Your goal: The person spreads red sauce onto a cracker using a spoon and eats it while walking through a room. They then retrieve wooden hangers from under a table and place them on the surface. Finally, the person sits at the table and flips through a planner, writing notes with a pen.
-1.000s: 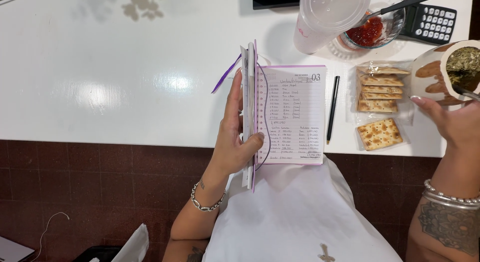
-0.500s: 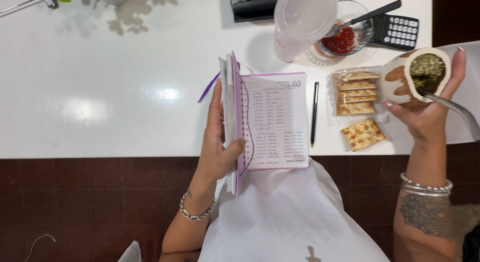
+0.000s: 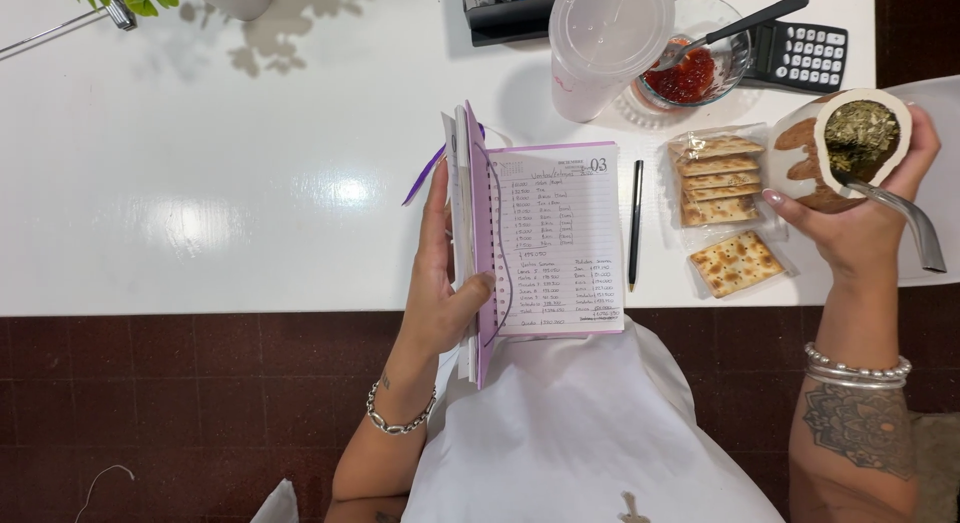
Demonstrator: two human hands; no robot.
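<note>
We see a gourd cup [image 3: 835, 148] packed with green herb, a metal straw [image 3: 900, 223] in it, raised over the white tabletop's [image 3: 200, 183] right edge in our right hand [image 3: 860, 223], grip clenched around it. A glass bowl [image 3: 700, 63] holds red jam and a spoon. Our left hand [image 3: 445, 283], fingers upright, clasps the turned pages of the spiral notebook [image 3: 545, 238] at the near edge.

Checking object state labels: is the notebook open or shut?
Open. The notebook lies with a handwritten page facing up on the table, while the left hand holds the other pages upright at the spiral.
</note>
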